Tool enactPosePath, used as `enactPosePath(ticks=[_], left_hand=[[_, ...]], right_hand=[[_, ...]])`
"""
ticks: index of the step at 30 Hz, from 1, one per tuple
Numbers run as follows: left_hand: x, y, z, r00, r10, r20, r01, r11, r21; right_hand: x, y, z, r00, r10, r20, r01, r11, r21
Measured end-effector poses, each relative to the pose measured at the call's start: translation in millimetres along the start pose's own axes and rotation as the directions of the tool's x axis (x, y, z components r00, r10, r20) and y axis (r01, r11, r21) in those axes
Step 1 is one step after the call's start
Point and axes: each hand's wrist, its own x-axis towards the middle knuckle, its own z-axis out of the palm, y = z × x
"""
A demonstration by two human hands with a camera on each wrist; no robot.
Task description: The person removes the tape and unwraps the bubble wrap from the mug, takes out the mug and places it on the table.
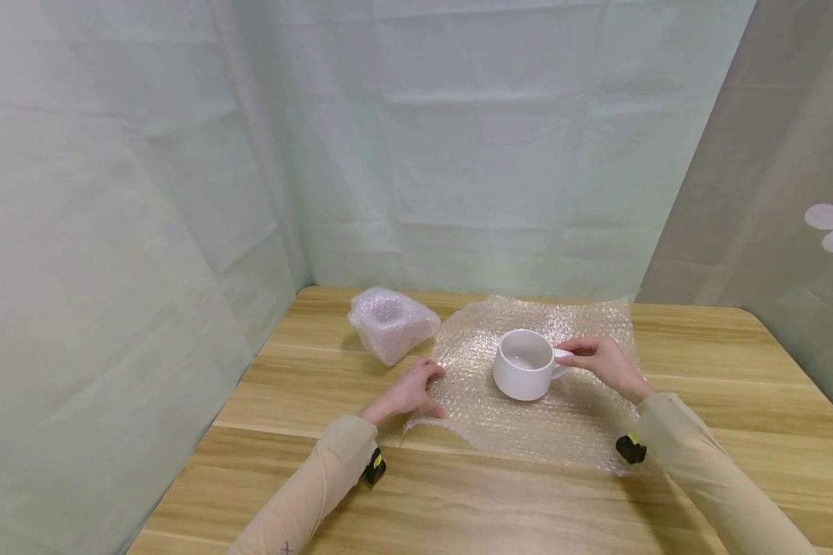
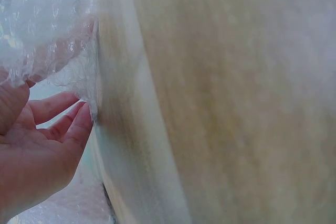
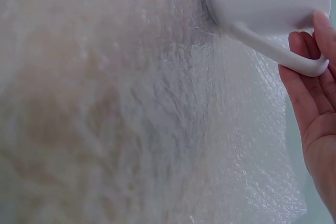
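Note:
A white mug [image 1: 522, 368] stands upright on a flat sheet of clear bubble wrap [image 1: 514, 428], its handle turned to the right. My right hand [image 1: 600, 364] pinches that handle [image 3: 281, 53] between thumb and fingers, as the right wrist view shows. At the sheet's left edge, my left hand [image 1: 411, 389] rests low over the table with its fingers spread and loosely bent. In the left wrist view, part of that hand [image 2: 44, 140] shows through the wrap [image 2: 37, 24], and the other fingertips touch down beside its edge.
Left of the sheet and behind my left hand sits a bundle wrapped in bubble wrap [image 1: 392, 322]. The wooden table [image 1: 472, 509] ends at pale cloth hangings [image 1: 486, 169] at the back and left.

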Motion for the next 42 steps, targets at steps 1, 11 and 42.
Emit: enactPosePath(ticks=[1, 11, 42], left_hand=[[-0.6, 0.1, -0.3, 1.0, 0.003, -0.001, -0.003, 1.0, 0.003], [-2.8, 7.6, -1.1, 0.999, -0.047, 0.008, 0.047, 0.998, 0.029], [-3.9, 17.2, -4.3, 0.997, -0.071, 0.017, 0.07, 0.995, 0.065]], right_hand=[[-0.3, -0.1, 0.3, 1.0, 0.003, -0.003, -0.003, 1.0, 0.001], [-2.7, -3.8, 3.0, 1.0, 0.014, -0.028, -0.015, 0.999, -0.045], [-2.0, -18.8, -4.1, 0.986, -0.038, -0.165, 0.014, 0.99, -0.143]])
